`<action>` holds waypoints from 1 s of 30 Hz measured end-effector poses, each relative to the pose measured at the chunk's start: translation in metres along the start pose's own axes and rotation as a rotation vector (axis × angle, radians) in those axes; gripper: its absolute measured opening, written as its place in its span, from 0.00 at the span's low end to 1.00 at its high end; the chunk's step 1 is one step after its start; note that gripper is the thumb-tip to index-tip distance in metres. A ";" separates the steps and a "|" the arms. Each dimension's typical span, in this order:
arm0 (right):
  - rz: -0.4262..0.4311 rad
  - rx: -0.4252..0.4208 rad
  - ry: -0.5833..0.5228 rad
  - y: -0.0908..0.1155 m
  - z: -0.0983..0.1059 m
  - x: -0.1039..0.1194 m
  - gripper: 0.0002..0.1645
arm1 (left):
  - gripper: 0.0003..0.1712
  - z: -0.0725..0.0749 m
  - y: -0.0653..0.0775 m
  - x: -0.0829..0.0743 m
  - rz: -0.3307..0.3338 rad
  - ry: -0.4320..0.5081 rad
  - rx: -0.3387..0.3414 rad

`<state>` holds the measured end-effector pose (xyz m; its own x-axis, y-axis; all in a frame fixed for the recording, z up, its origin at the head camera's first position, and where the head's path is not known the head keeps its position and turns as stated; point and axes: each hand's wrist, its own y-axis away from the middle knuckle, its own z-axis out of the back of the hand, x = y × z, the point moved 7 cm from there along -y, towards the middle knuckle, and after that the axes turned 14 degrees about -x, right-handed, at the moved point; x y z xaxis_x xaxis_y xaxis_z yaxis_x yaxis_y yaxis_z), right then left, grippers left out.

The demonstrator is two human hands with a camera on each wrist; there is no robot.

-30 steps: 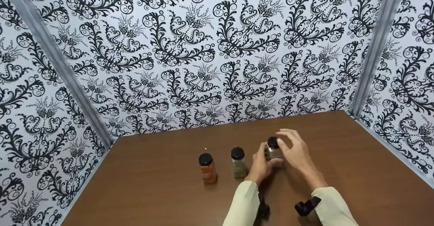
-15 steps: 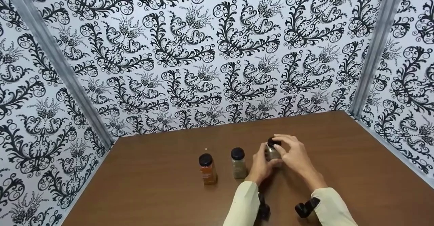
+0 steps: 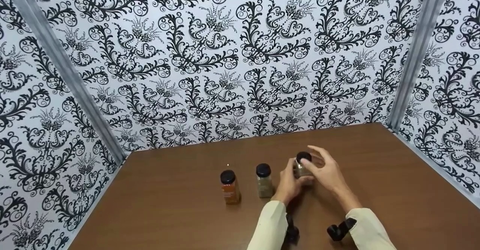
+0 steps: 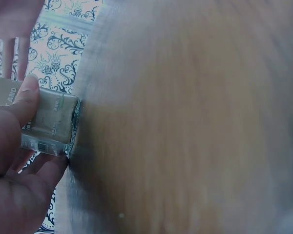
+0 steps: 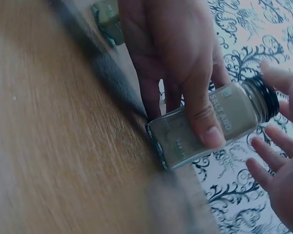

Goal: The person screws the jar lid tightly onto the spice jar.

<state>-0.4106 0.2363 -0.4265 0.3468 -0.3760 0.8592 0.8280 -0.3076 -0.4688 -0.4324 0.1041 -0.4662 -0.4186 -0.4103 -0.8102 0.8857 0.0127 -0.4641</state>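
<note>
My left hand (image 3: 290,182) grips a square glass spice jar (image 5: 200,126) of grey-brown powder, its thumb across the front. "SALT AND" is readable on the label. A black cap (image 5: 269,100) sits on the jar, with the ridged neck showing below it. My right hand (image 3: 328,171) is at the cap, fingers spread and thumb touching its edge. The left wrist view also has the jar (image 4: 51,117) in the left hand, its cap out of frame. To the left stand a jar of greenish seasoning (image 3: 264,186) and a jar of orange spice (image 3: 230,192), both upright and black-capped.
The brown wooden table (image 3: 168,205) carries the jars. Patterned black-and-white walls (image 3: 202,55) enclose it at the back and sides. Black wrist-camera mounts (image 3: 339,230) hang under the cream sleeves (image 3: 369,225).
Half a second ago my right fingers closed round the cap; now they are spread apart again, much as one second ago. My left hand and its jar stay nearly in place.
</note>
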 end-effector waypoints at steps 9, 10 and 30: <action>-0.078 0.055 -0.115 0.002 -0.002 -0.007 0.25 | 0.31 0.000 0.000 -0.001 -0.010 -0.019 -0.009; -0.075 0.057 -0.110 0.002 -0.003 -0.008 0.25 | 0.31 0.000 0.001 -0.001 -0.010 -0.019 -0.008; -0.089 0.016 -0.083 0.004 -0.004 -0.013 0.26 | 0.32 0.000 0.001 0.000 -0.016 -0.021 -0.006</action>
<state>-0.4137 0.2370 -0.4403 0.3063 -0.2743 0.9116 0.8638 -0.3223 -0.3872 -0.4317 0.1040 -0.4663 -0.4283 -0.4297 -0.7949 0.8778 0.0112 -0.4789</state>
